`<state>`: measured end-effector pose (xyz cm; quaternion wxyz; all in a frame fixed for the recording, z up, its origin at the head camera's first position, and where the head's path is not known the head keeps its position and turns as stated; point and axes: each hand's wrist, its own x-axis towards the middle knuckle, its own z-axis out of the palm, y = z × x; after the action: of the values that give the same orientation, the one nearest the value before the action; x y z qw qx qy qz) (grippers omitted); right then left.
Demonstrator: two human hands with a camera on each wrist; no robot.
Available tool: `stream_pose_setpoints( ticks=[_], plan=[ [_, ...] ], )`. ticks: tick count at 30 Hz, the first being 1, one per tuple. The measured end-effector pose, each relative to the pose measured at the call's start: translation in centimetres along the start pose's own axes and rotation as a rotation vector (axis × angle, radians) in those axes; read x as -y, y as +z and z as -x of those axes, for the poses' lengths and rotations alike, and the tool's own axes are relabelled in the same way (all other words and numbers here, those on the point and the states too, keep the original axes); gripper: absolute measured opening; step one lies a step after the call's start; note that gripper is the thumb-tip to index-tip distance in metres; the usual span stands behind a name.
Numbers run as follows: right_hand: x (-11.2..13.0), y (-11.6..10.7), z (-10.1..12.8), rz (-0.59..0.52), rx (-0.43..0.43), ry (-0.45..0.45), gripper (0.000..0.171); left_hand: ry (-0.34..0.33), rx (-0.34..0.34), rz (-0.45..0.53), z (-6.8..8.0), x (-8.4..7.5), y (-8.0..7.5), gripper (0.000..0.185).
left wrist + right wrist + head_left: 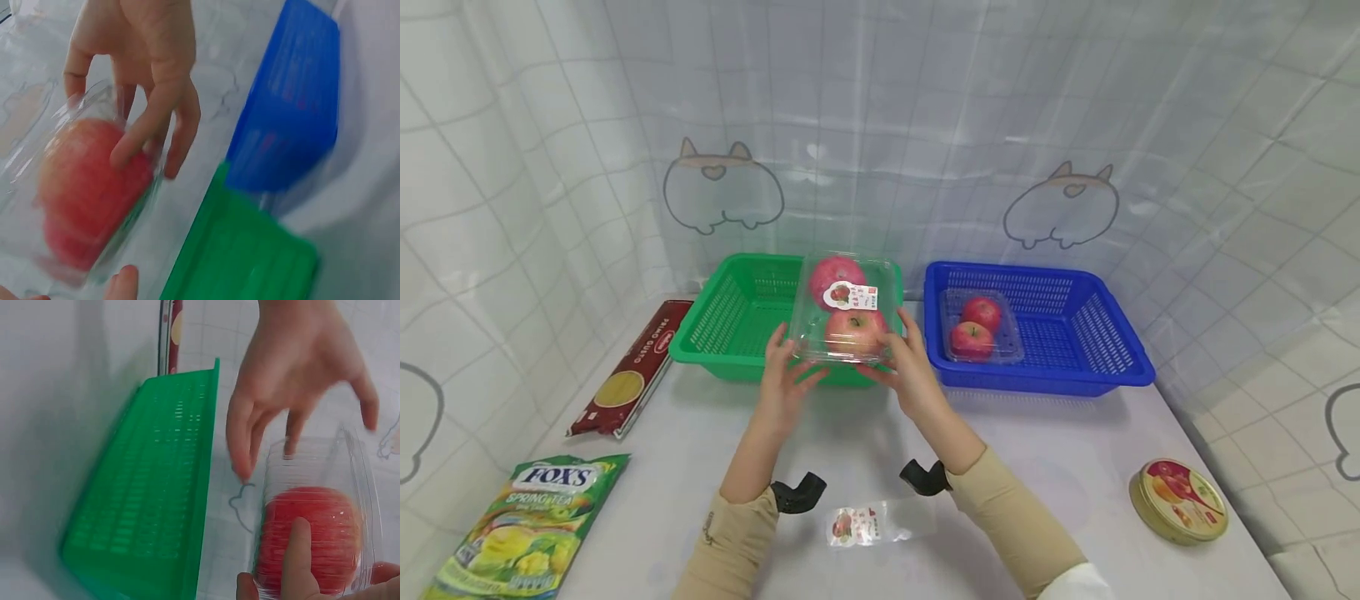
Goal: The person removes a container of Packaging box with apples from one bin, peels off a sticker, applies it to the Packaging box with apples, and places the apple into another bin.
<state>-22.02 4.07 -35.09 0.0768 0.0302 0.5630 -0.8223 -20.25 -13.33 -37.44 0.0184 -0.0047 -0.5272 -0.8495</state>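
Both hands, left [784, 385] and right [912, 367], hold the apple box [848, 310] between them over the green basket's [730, 321] near rim, its long axis pointing away.

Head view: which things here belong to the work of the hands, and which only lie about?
In use: left hand, right hand, clear apple box, green basket.
Lying about: blue basket, pasta packet, candy bag, round tin, loose label.

Fingers [134, 140] press a clear apple box [75, 200] beside green basket [240, 256].
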Motion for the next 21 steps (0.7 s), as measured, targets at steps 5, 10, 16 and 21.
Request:
stream_pose_setpoints(
  ticks=[5,10,16,21],
  plan=[
    [0.2,1.0,-2.0,-0.009,-0.01,0.019,0.067,0.274,-0.189,-0.209,0.4,-1.1,-2.5,0.05],
    [0.0,1.8,-3.8,0.003,-0.016,0.033,0.067,0.447,-0.439,-0.463,-0.4,-1.5,-6.2,0.042],
    [-0.6,2.7,-5.7,-0.006,-0.041,0.085,0.067,0.29,-0.651,-0.553,-1.6,-1.1,-9.9,0.051],
    [-1.5,3.2,-7.0,0.018,-0.042,0.128,0.068,0.123,-0.634,-0.481,-2.3,-0.5,-11.7,0.065]
  ],
)
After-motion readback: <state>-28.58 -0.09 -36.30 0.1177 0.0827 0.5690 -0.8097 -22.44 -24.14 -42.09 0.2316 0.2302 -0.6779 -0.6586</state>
